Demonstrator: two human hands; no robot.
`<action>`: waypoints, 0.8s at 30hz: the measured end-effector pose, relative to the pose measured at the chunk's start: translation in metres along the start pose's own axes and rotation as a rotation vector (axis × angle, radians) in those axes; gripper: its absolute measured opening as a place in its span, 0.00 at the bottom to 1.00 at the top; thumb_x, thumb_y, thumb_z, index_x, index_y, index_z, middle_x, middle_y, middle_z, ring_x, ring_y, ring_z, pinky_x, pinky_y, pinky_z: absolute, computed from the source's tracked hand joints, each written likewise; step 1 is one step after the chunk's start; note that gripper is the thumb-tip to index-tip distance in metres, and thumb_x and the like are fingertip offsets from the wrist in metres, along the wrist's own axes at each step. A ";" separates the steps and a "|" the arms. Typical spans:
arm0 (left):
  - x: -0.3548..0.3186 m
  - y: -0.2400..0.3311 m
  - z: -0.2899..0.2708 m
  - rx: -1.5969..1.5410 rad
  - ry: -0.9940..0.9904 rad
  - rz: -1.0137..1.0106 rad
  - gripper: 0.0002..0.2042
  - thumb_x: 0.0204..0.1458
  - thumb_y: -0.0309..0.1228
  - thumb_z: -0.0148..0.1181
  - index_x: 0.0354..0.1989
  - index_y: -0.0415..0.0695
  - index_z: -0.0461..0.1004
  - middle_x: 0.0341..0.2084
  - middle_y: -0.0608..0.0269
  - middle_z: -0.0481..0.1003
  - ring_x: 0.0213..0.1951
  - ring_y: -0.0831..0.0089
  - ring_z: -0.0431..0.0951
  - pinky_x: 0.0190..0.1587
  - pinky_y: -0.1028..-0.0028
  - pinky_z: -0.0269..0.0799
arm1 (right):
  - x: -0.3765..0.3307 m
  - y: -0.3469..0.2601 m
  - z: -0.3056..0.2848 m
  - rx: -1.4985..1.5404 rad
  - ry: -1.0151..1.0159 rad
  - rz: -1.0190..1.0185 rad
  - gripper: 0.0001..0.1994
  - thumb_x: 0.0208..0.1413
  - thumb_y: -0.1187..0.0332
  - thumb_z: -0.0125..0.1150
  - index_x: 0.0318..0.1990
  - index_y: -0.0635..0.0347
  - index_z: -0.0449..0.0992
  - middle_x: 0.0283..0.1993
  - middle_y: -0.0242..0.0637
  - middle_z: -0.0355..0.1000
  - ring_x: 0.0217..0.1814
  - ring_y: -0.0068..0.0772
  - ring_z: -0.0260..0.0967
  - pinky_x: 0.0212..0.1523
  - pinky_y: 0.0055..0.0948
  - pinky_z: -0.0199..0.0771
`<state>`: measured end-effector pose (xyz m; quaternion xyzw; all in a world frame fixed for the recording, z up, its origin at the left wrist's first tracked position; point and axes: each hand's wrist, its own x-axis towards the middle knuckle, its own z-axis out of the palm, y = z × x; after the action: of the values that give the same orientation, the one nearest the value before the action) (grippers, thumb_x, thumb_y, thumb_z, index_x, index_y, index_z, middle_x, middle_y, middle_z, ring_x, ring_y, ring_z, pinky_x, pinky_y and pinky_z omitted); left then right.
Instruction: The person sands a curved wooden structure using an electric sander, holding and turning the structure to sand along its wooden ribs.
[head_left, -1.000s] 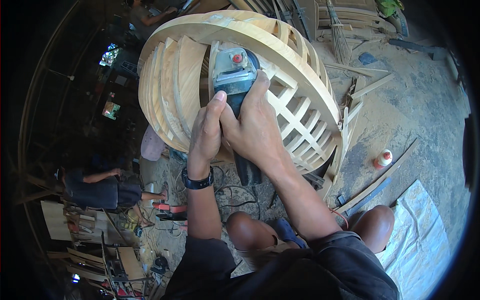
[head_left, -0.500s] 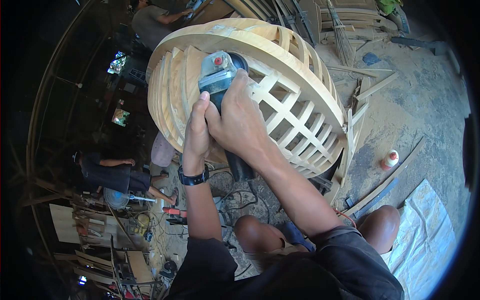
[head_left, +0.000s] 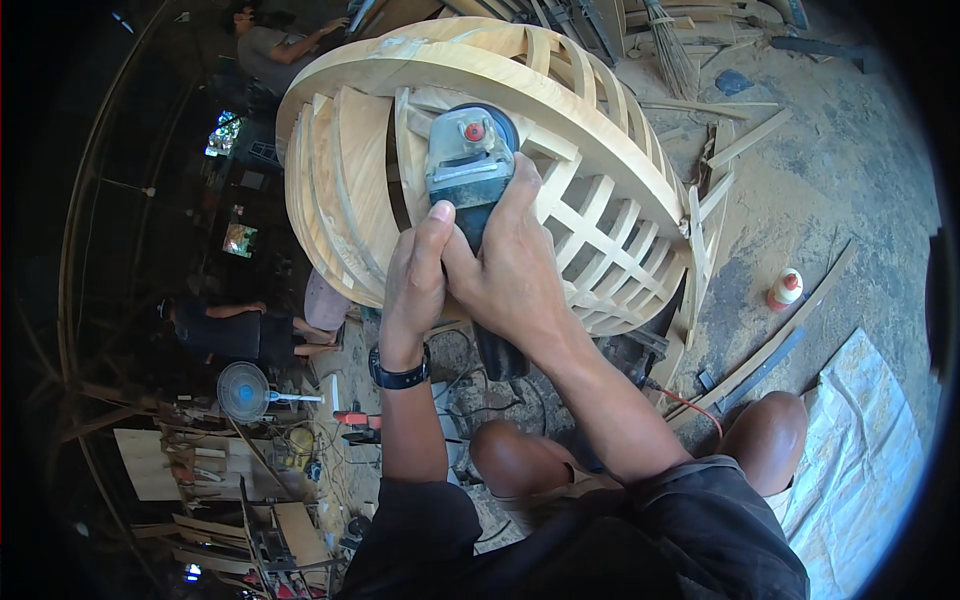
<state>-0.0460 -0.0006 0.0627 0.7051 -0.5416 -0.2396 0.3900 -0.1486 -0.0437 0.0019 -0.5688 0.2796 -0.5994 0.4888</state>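
An angle grinder (head_left: 468, 175), with a dark body, a worn grey metal head and a red button, is held between both my hands. My left hand (head_left: 415, 270), with a dark watch at the wrist, closes round its left side, thumb up along the body. My right hand (head_left: 510, 265) wraps the right side, fingers hidden underneath. The grinder's dark round disc (head_left: 495, 122) lies over the slatted side of a rounded, pale wooden frame (head_left: 400, 65) built of curved ribs and crossing slats. Whether the disc touches the wood I cannot tell.
A white and red bottle (head_left: 785, 290) stands on the dusty floor at right, near long wood strips (head_left: 770, 330) and a pale sheet (head_left: 860, 440). A broom (head_left: 675, 60) and scraps lie beyond. At left are a fan (head_left: 243, 391) and two people, one (head_left: 225, 325) near it.
Both hands and the grinder have shifted to the right along the frame, and the grinder now stands more upright. My view has shifted slightly too.
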 end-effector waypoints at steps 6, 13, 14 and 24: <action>-0.012 0.002 0.015 0.177 -0.091 -0.043 0.28 0.65 0.49 0.41 0.46 0.33 0.77 0.34 0.64 0.78 0.37 0.77 0.75 0.42 0.75 0.68 | -0.019 0.012 -0.020 0.136 0.020 0.044 0.42 0.56 0.64 0.62 0.63 0.89 0.42 0.53 0.83 0.61 0.49 0.78 0.71 0.47 0.53 0.75; -0.017 0.000 0.047 0.258 -0.019 0.066 0.27 0.65 0.48 0.43 0.28 0.32 0.73 0.20 0.51 0.74 0.25 0.67 0.72 0.32 0.61 0.64 | -0.026 0.028 -0.045 0.203 -0.031 0.093 0.44 0.57 0.61 0.62 0.64 0.90 0.41 0.54 0.83 0.60 0.53 0.78 0.69 0.52 0.52 0.73; -0.018 -0.001 0.047 0.219 -0.007 0.020 0.27 0.65 0.48 0.43 0.28 0.33 0.73 0.22 0.51 0.75 0.26 0.66 0.73 0.32 0.60 0.64 | -0.024 0.030 -0.044 0.205 -0.028 0.098 0.44 0.57 0.61 0.62 0.64 0.90 0.41 0.54 0.83 0.60 0.53 0.78 0.69 0.52 0.52 0.73; -0.015 0.016 0.057 0.273 0.041 -0.002 0.29 0.66 0.50 0.39 0.48 0.31 0.76 0.39 0.55 0.79 0.41 0.71 0.76 0.48 0.69 0.69 | -0.017 0.040 -0.040 0.105 0.025 -0.042 0.44 0.57 0.60 0.63 0.66 0.80 0.40 0.46 0.70 0.69 0.42 0.71 0.75 0.42 0.50 0.76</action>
<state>-0.1030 -0.0047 0.0417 0.7569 -0.5602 -0.1497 0.3014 -0.1782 -0.0514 -0.0482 -0.5404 0.2419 -0.6305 0.5019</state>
